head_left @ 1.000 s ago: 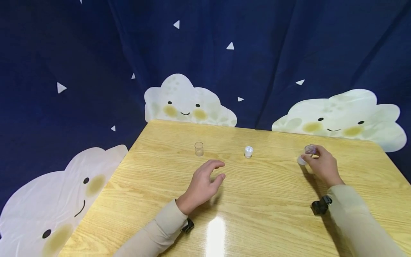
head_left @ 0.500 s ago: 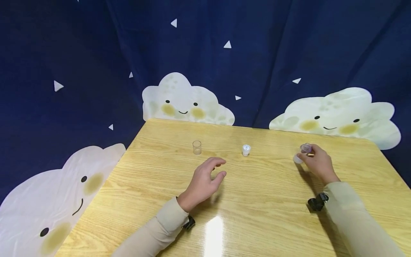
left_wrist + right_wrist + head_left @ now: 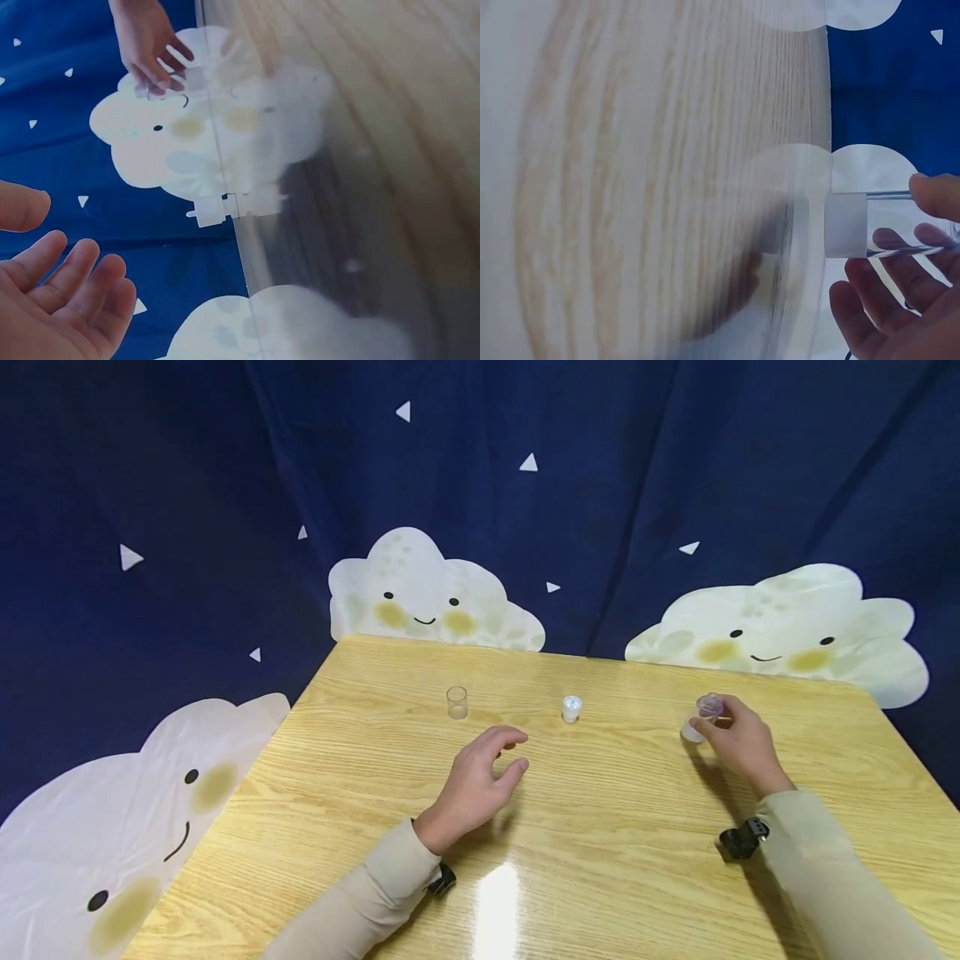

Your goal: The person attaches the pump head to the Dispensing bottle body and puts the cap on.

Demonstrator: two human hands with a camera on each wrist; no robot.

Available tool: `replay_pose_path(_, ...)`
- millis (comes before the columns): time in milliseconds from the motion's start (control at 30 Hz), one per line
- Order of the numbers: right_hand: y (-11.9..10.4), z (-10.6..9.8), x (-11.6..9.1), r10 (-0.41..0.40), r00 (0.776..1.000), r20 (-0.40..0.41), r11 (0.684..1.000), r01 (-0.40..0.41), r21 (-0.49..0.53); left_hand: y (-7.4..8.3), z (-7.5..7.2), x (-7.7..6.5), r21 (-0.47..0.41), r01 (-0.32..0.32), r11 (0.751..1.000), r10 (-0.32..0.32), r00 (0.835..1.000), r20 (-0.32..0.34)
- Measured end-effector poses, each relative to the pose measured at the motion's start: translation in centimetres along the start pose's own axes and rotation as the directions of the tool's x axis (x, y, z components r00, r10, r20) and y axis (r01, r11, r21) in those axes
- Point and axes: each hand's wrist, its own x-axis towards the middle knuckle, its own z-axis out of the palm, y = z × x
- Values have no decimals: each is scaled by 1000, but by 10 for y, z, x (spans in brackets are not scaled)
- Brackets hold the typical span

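At the table's right side my right hand (image 3: 738,743) grips a clear tube-like piece with a white base (image 3: 692,732) between thumb and fingers. Its top looks clear with a purplish tint. The right wrist view shows the white base (image 3: 846,225) at the end away from the palm, close to the table surface. My left hand (image 3: 476,785) hovers over the middle of the table with thumb and fingers apart and nothing between them. Beyond it stand a clear hollow cylinder (image 3: 457,702) and a small white piece with a clear top (image 3: 572,709). In the left wrist view this white piece (image 3: 210,211) has a narrow tip.
The glossy wooden table (image 3: 600,843) reflects a bright patch of light near its front. A dark blue curtain (image 3: 465,460) with white triangles and smiling clouds hangs along its back and left edges.
The whole head view has shifted slightly left. My right hand keeps its grip on the clear piece with the white base, which stands a little more upright. The left hand stays nearly still.
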Motion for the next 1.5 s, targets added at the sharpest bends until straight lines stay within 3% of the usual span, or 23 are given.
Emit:
replay_pose_path(133, -4, 2, -1, -29, 999, -13, 1000, 29, -2, 0, -2, -1, -7, 21, 1000, -21, 1000, 14)
replay_pose_path(567, -15, 8, -3, -90, 996, -18, 996, 90, -10, -4, -6, -6, 21, 2, 1000, -2, 1000, -7)
replay_pose_path(900, -24, 15, -3, -70, 998, 5, 998, 70, 1, -9, -7, -6, -6, 21, 1000, -21, 1000, -4)
replay_pose_path(1233, -34, 28, -13, -191, 981, -35, 981, 192, 13, -8, -6, -5, -8, 22, 1000, -22, 1000, 4)
replay_pose_path(1500, -49, 33, -20, -243, 968, -55, 968, 246, 45, -8, -2, -5, -1, 18, 1000, -18, 1000, 10)
